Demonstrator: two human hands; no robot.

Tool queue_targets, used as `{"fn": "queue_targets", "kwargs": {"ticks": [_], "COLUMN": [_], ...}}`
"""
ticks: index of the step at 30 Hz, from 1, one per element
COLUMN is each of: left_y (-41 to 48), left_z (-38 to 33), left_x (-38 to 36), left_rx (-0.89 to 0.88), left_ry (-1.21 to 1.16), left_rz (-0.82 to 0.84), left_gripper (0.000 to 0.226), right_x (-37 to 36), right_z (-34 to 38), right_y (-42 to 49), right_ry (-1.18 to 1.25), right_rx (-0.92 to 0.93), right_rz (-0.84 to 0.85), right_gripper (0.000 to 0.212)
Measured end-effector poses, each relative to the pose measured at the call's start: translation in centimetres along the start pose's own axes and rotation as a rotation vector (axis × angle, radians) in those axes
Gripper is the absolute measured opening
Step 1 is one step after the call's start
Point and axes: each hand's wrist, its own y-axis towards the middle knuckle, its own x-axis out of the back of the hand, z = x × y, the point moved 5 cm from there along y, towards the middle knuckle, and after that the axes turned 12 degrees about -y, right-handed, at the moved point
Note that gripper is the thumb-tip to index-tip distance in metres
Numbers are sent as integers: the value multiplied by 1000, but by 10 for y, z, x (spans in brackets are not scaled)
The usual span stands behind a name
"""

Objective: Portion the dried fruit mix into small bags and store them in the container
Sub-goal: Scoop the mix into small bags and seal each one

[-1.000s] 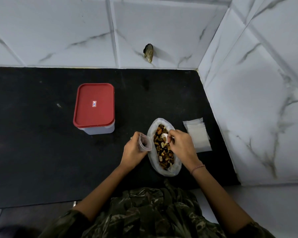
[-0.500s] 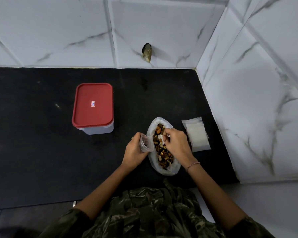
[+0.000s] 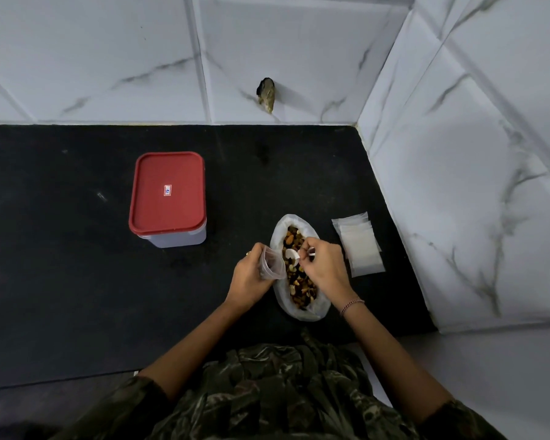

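1. Head view: the left hand (image 3: pixel 251 277) grips a small bag (image 3: pixel 272 264), fingers curled round its side. It holds the bag just beside the left rim of the big bag (image 3: pixel 311 312), which lies on the counter (image 3: pixel 77 281) in front of the person.
2. The right hand (image 3: pixel 326 269) pinches the handle of a white spoon (image 3: pixel 291 256) between thumb and fingers, low over the mix (image 3: pixel 294 236).
3. I take this to be the scooping step of a portion. The small bag looks nearly empty, though its contents are hard to make out.
4. The container (image 3: pixel 169 193) stands well apart to the left with its red lid on. The spare bags (image 3: pixel 362 246) lie in a flat stack just right of the big bag.
5. The spoon's bowl points left toward the small bag, and its handle runs right into the fingers. I cannot tell whether the bowl is loaded.
6. The small bag's mouth seems turned up and to the right, toward the spoon. The big bag's long axis runs from the person toward the back wall, and its mouth gapes upward.
7. The next move, as I judge it, calls for a level carry of the spoon across the short gap, then a tip into the held-open mouth. The left hand must keep that mouth spread, or pieces could drop onto the counter.
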Motion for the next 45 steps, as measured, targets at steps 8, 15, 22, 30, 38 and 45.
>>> {"fn": "queue_targets", "kwargs": {"ticks": [8,15,22,30,38,45], "left_y": [-4,-5,-4,-4,-3,-1], "left_z": [-4,-1,-5,-3,-3,-1], "left_x": [-2,-1,-3,0,7,10], "left_rx": [17,8,-12,0,39,30], "left_ry": [-114,-123,-96,-112,-119,-94], "left_rz": [-35,-31,-29,-20,-27,-31], "left_gripper": [30,29,29,32,45,41], "right_x": [-2,-20,-16,-24,-18,-9], "right_z": [-10,-40,-18,-41,-50,-53], "right_y": [14,-4,-1,-8,-11,-13], "right_ry": [184,734,253,879,1007,791], "right_rx": [-182,-502,-156,-560,-646,-513], "right_rz": [45,62,-25,31,24,-61], "right_gripper": [20,14,20,17,13,19]}}
